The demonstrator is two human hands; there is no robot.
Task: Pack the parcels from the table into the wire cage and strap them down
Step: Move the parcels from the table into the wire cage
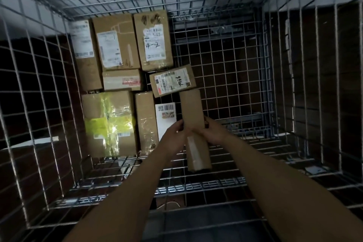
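I look down into the wire cage. Both arms reach in. My left hand and my right hand grip a long narrow cardboard parcel from either side, holding it lengthwise above the cage floor. Several brown parcels lie packed along the left half of the floor: one marked "4-2", a small labelled one lying askew, one with yellow tape, and a white-labelled one right beside the held parcel.
The right half of the cage floor is bare mesh. Wire walls rise on all sides, with the near wall's bars under my forearms. A dark floor shows through the mesh. No strap is visible.
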